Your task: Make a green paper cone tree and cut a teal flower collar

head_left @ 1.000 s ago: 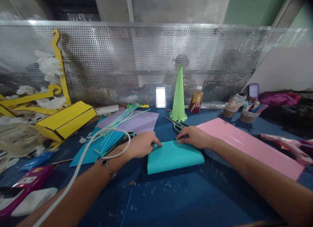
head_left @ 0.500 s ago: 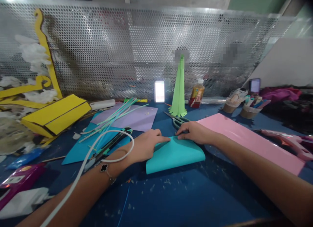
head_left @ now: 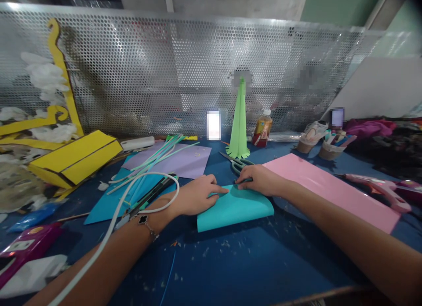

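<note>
We've got both hands on the teal card sheet (head_left: 234,211) — it lies on the blue work surface (head_left: 231,266), bowed up into a soft curve, directly in front of us. Left hand (head_left: 194,199) is relaxed and open, fingers extended, index tip on the sheet's top edge, no grip. Right hand (head_left: 260,180) has its fingertips (head_left: 242,183) pressed on that same edge, slightly curled; thumb is hidden, so we can't tell whether it pinches from below.

Risks, as we judge them: pressure looks light, so the bowed card could spring back or slide. Uneven force between the hands could skew the edge or crease it off-line. The scissors (head_left: 235,166) sit just past the right hand — a knock could push them onto the card. The white cable (head_left: 138,198) over the left forearm could snag the utility knife (head_left: 153,194) and pale green strips (head_left: 154,152) on the blue sheet (head_left: 112,209) if that arm pulls back. The pink sheet (head_left: 323,187) beside the right forearm could get rucked too.
</note>
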Demonstrator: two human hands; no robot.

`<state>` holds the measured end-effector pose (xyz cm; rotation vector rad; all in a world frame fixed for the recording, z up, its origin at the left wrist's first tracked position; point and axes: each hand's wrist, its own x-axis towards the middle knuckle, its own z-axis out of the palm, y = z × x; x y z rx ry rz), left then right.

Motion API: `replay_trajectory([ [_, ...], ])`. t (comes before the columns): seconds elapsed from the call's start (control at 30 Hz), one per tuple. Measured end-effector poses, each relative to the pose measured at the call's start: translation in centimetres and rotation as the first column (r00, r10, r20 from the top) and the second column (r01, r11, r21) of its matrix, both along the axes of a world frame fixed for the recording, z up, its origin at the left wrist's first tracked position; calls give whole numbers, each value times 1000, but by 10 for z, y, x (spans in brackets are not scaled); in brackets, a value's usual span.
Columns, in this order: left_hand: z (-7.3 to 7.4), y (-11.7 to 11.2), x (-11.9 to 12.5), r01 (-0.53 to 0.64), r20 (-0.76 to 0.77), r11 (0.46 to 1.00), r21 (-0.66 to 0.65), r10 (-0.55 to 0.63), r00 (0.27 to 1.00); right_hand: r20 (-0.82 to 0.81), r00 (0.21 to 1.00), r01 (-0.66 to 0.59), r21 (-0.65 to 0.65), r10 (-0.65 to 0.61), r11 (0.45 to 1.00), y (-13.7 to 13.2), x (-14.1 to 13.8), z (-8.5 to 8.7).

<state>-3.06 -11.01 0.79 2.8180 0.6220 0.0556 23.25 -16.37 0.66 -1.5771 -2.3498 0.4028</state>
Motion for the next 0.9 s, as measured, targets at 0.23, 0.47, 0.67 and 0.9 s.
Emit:
replay_trajectory([
  [0.23, -5, 4, 2, 14, 43, 1000, -9, -14, 999, 115, 993, -46, 76, 37, 996, -3, -2, 5],
  [0.47, -11, 5, 4, 0, 62, 999, 55, -3, 998, 123, 989, -72, -109, 86, 991, -10, -36, 19],
  [0.67, -12, 1, 4, 7, 69, 997, 83, -13, 998, 141, 987, -52, -166, 76, 985, -8, -52, 21],
  [0.9, -14, -10, 1, -18, 106, 991, 131, 4, 994, 89, 979, -166, -199, 186, 966, -16, -46, 17],
])
